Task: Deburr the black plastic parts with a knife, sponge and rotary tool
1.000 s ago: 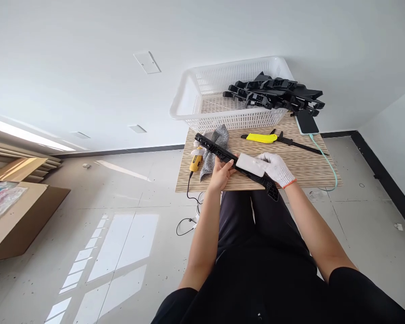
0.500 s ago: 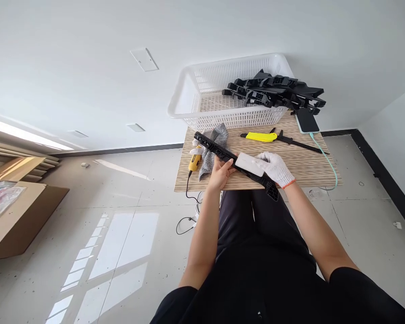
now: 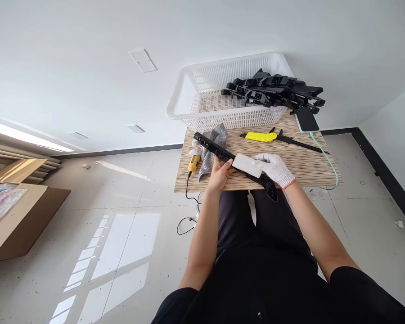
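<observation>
Small wood-grain table (image 3: 300, 168), set against the wall, seen from above.

White perforated basket (image 3: 202, 96) at the table's 12 o'clock edge; stack of black plastic strips (image 3: 276, 92) resting across its right rim, overhanging toward 3 o'clock.

Long black plastic strip (image 3: 219, 153) lying over the near half of the table, long axis running from 10 o'clock to 4 o'clock; far end over the grey glove (image 3: 212, 146), near end projecting past the table's front edge above the lap.

Left hand (image 3: 219, 173), bare, closed around the strip near its middle, from the 7 o'clock side. Right hand (image 3: 275, 167), in a white knit glove, closed on a white block (image 3: 247, 164) pressed flat on the strip's upper face. Block just to 3 o'clock of the left thumb, the two hands near but apart; left hand nearer the strip's far end, right hand nearer its near end.

Yellow-handled knife (image 3: 261, 136) with black tool alongside, at 1 o'clock of the right hand, well apart. Phone (image 3: 306, 120) on a pale green cable at the far right corner. Small yellow corded tool (image 3: 194, 162) beside the grey glove, at the left edge.
</observation>
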The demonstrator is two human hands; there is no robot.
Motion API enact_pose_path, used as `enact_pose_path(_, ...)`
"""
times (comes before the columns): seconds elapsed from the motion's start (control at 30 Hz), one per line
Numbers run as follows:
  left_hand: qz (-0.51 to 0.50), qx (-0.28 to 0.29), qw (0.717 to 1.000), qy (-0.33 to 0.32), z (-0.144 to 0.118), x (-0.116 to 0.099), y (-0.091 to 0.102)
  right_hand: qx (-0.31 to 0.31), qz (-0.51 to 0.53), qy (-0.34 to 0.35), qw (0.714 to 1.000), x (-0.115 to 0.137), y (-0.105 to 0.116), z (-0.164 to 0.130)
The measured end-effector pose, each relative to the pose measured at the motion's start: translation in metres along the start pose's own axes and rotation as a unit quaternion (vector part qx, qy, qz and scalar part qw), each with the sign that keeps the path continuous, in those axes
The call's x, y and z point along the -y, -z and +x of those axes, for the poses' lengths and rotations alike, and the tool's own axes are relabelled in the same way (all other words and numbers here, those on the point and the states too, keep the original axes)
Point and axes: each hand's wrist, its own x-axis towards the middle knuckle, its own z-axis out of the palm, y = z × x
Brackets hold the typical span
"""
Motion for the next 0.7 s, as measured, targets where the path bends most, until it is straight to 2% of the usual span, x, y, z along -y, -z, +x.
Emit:
enact_pose_path(0.13,-0.003,0.004,1.000,0.000,-0.0003,-0.0001,-0.0002,-0.083,0.008,0.003,0.996,-0.0019,0.0008,-0.0017)
enact_pose_path(0.27,-0.003,-0.001,1.000,-0.001,0.0008,0.0014,0.0012,-0.041,-0.028,0.024,0.998,-0.0047,0.0023,-0.0013)
enact_pose_path(0.37,-0.002,0.005,1.000,-0.004,0.0015,0.0025,0.0023,-0.100,-0.014,0.021,0.995,-0.0053,0.0037,-0.0008)
enact_pose_path(0.5,-0.005,0.010,1.000,0.004,0.0017,0.0028,0.0027,-0.043,-0.044,0.019,0.998,-0.0046,0.0061,-0.0016)
enact_pose_path(0.63,-0.007,0.000,1.000,0.005,0.0010,0.0021,0.0021,-0.111,-0.023,0.025,0.993,-0.0049,0.0073,-0.0021)
enact_pose_path(0.7,-0.008,-0.002,1.000,0.006,0.0006,0.0017,0.0015,-0.079,-0.022,0.018,0.996,-0.0047,0.0075,-0.0019)
